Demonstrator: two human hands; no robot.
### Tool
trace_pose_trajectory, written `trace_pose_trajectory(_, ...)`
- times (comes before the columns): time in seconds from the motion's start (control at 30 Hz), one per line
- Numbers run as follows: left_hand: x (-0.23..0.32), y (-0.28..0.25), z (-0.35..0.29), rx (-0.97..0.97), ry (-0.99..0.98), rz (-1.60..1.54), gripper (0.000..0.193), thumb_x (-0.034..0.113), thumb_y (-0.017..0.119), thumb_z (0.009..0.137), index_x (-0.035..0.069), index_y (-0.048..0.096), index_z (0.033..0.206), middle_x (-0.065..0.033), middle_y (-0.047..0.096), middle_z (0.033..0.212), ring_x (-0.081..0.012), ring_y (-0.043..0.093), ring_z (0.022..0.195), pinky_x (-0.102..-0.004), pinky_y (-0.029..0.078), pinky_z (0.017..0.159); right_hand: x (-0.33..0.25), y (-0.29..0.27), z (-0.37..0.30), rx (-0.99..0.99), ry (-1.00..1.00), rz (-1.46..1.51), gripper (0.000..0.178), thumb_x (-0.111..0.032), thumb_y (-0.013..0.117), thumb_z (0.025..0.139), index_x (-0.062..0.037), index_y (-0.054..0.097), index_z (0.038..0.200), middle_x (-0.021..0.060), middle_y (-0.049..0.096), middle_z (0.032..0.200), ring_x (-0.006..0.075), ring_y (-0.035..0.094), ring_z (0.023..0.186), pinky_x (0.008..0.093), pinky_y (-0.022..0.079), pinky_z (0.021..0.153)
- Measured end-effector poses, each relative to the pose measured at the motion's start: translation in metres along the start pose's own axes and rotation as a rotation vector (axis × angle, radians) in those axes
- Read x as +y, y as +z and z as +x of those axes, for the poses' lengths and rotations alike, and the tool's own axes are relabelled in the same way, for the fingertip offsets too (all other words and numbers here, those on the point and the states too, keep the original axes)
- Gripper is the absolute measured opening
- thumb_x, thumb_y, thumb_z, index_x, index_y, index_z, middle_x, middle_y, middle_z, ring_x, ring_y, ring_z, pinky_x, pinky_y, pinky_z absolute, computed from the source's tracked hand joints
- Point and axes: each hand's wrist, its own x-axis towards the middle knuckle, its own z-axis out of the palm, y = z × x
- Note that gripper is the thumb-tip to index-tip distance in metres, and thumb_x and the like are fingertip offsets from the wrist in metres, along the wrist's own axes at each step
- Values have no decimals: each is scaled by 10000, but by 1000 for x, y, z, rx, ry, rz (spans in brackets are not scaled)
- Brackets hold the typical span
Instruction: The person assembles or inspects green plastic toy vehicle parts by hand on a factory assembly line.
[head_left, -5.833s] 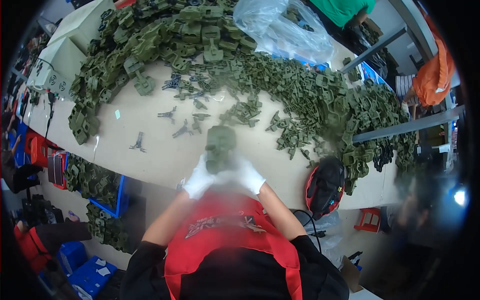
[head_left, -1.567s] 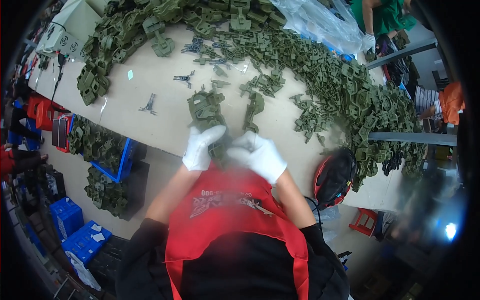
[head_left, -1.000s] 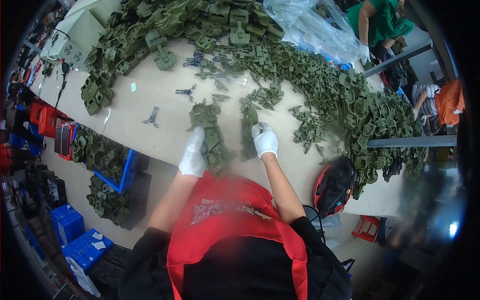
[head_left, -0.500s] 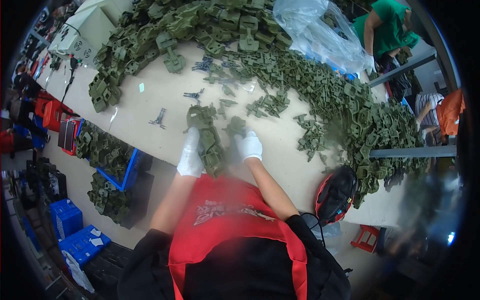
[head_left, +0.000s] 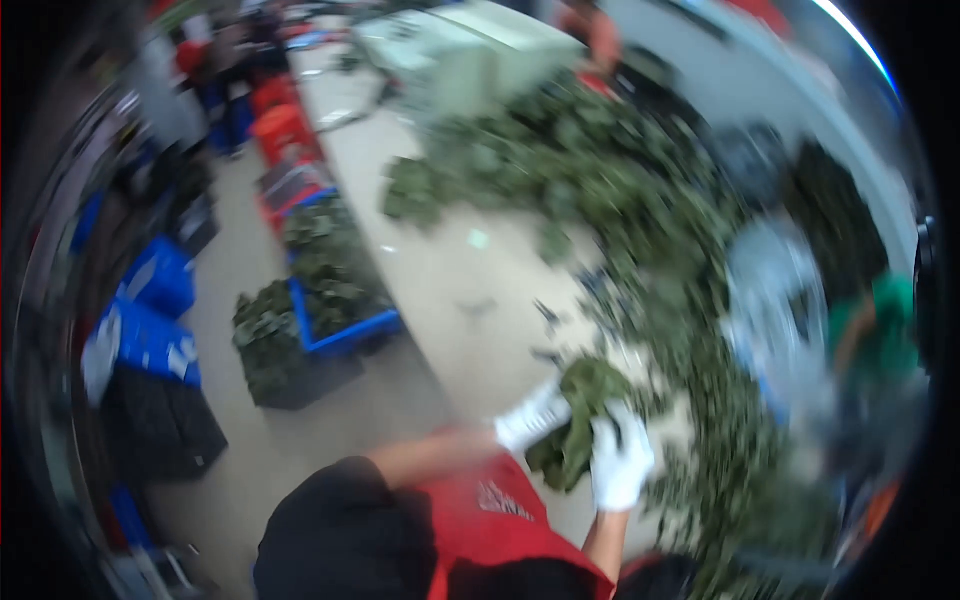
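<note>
An olive-green molded plastic part, long and hollow-looking, is held between my two white-gloved hands over the near edge of the table. My left hand grips its left side. Against its right side presses my right hand, fingers curled onto it; whether a smaller piece is under them I cannot make out. Just beyond, a few small dark grey pieces lie on the tabletop. Motion blur hides fine detail.
A long heap of green parts curves along the far and right sides. Left of the table stands a blue crate filled with similar parts. Clear plastic bags lie beyond the heap, near a person in green. Pale boxy equipment stands at the back.
My view has swung left, so the table appears turned and shifted right. The right hand, earlier apart with a smaller green piece, has come against the large part, which the left hand still holds.
</note>
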Motion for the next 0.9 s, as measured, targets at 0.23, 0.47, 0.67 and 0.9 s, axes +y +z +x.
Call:
trace_pose_trajectory(0.23, 57, 33, -16, 75, 92, -85, 1046, 443, 773, 756, 59, 146, 1499, -112, 340, 1471, -222, 318, 1359, -366, 295, 1101, -12, 22, -7, 47, 151, 158, 247, 16, 615, 782, -27, 656, 1021, 142, 655, 909, 252, 626, 806, 354, 508, 745)
trace_pose_trajectory(0.47, 75, 42, -14, 50, -111, -281, 748, 130, 809, 747, 106, 412, 1380, -25, 603, 1167, -143, 557, 1081, -328, 454, 963, -2, 17, -3, 10, 267, 359, 292, 71, 616, 788, 13, 637, 1074, 93, 652, 1033, 188, 609, 920, 302, 483, 850)
trace_pose_trajectory(0.67, 75, 41, -5, 31, -127, -303, 614, 67, 751, 773, 103, 486, 1326, -32, 622, 1141, -140, 591, 1029, -319, 492, 904, -7, 12, -1, 25, 400, 598, 381, -178, 589, 902, 29, 574, 1222, 110, 606, 1160, 181, 553, 1056, 313, 415, 963)
trace_pose_trajectory(0.9, 70, 49, -15, -181, -42, -24, 883, 48, 774, 733, 47, 276, 1461, -96, 510, 1327, -194, 489, 1208, -323, 395, 1028, -9, -10, 15, 16, 177, 720, 557, -351, 624, 907, 10, 506, 1315, 124, 599, 1183, 198, 577, 1057, 333, 440, 955)
